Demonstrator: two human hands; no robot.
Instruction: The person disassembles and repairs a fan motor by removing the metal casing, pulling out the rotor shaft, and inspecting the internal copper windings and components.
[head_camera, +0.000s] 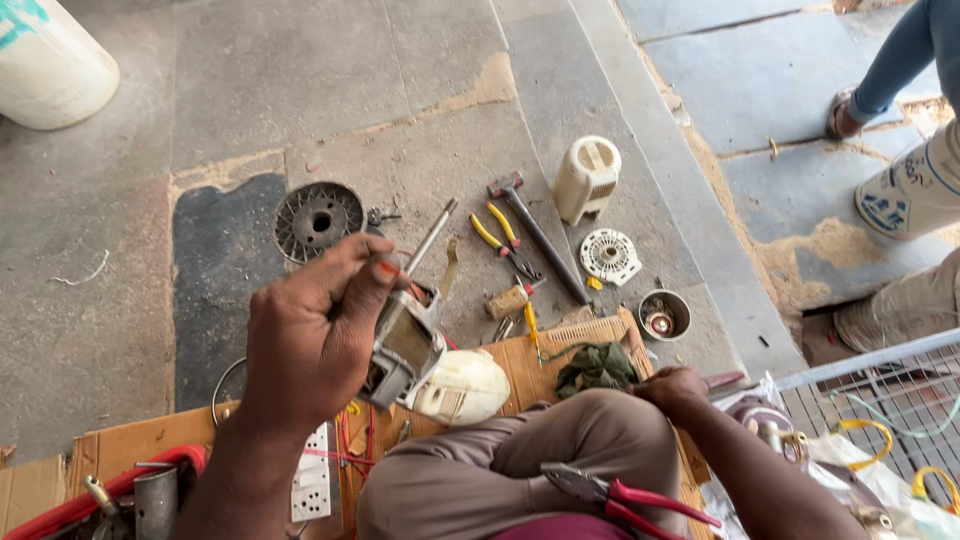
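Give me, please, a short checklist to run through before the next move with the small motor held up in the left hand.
1. Left hand has a firm grip on the motor: ok, fingers wrap around its body.
2. Motor shaft free of obstruction: ok, it points up into open air.
3. Right hand ready: cannot tell, it rests by the knee near the green cloth; whether it holds anything is hidden.
4. Tools within reach: ok, yellow-handled pliers and hammer lie on the floor ahead; red-handled pliers rest on the lap.
5. Loose parts safe: ok, round fan disc and cream cover lie flat.
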